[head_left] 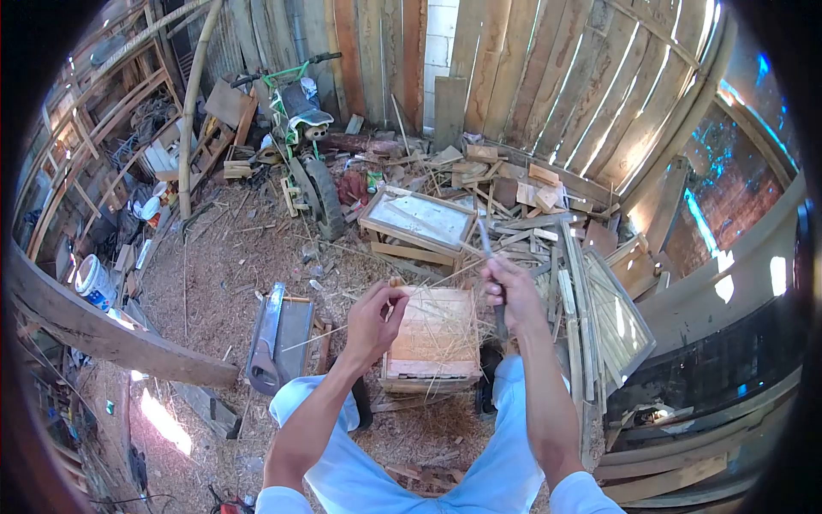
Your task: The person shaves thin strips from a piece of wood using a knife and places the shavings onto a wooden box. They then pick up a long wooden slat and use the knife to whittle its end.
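My left hand (377,319) is closed in a pinch above the left edge of a small wooden box (431,343) between my legs. A thin pale sliver (315,338), like split wood or bamboo, sticks out to the left from behind this hand; a small tan end shows at the fingertips. My right hand (511,295) is wrapped round the dark handle of a knife, its narrow blade (485,236) pointing up and away from me. Fine shavings and thin strips lie over the box top.
A handsaw (267,347) rests on a tray-like frame at the left. Ahead lie a shallow wooden frame (419,221) and heaped offcuts (535,193). A green bike (300,111) stands beyond. A curved beam (111,330) crosses the left side; long slats (569,317) lie right.
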A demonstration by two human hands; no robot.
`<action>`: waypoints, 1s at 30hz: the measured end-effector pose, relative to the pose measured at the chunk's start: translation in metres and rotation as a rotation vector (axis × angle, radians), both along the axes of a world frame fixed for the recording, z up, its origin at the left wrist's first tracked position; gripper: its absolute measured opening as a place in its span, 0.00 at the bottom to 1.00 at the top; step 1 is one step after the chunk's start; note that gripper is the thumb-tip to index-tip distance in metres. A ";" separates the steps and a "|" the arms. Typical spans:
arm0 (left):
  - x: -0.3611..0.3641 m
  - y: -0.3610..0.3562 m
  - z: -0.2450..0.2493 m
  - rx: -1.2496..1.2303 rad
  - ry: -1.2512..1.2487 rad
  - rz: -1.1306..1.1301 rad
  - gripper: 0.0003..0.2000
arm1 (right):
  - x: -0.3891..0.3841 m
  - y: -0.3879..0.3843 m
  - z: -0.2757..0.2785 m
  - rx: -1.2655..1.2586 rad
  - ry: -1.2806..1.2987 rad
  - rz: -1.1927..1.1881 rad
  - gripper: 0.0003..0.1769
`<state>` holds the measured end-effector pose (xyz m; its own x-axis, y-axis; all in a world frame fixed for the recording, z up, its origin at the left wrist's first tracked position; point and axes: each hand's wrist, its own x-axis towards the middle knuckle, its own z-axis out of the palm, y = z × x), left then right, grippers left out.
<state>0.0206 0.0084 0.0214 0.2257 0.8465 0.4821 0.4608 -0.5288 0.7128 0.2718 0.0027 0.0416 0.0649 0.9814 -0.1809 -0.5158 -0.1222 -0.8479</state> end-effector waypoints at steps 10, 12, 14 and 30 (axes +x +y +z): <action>-0.003 -0.001 -0.004 0.020 0.020 -0.005 0.04 | -0.021 -0.009 -0.003 -0.012 -0.036 0.100 0.17; 0.004 -0.002 0.001 0.046 0.002 0.020 0.04 | -0.045 -0.013 -0.007 -0.017 -0.089 0.174 0.17; 0.008 -0.001 -0.001 0.074 -0.011 0.013 0.04 | -0.063 -0.017 -0.019 -0.025 -0.051 0.314 0.14; -0.006 -0.002 -0.001 0.093 -0.007 0.019 0.04 | -0.020 -0.012 0.003 -0.050 0.036 0.149 0.15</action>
